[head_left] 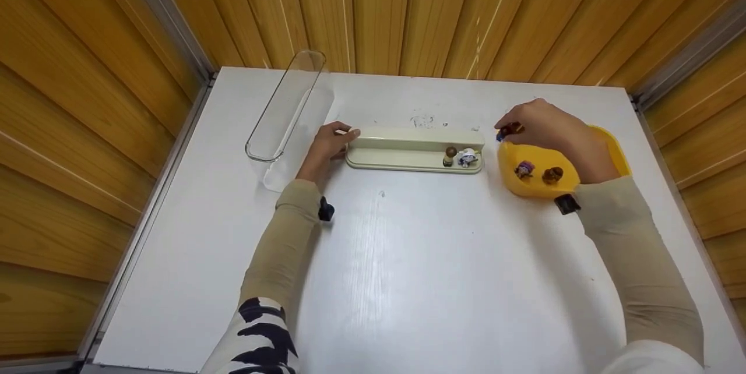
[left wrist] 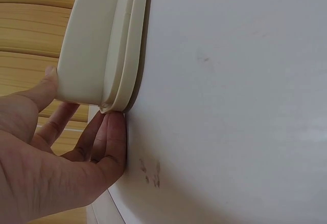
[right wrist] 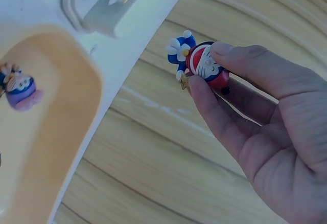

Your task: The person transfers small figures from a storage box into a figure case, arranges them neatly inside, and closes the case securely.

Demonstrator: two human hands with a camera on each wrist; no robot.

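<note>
I have the right hand (right wrist: 265, 132) pinching the small figurine (right wrist: 202, 65) by its round body—light, hard, slick, I judge—while the left hand (left wrist: 61, 152), fingers straight, steadies the cream stand (left wrist: 102, 45).

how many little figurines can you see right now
5: two stand on the cream shelf, a brown figure and a white figure; a purple figure and another brown figure lie in the yellow bowl; the right hand pinches a red-and-blue figure. The hand may hide more.

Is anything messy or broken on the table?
Nothing looks broken or spilled. The only odd bit is some faint dark smudges on the white table, just behind the cream stand. The clear cover lies off to the side.
</note>
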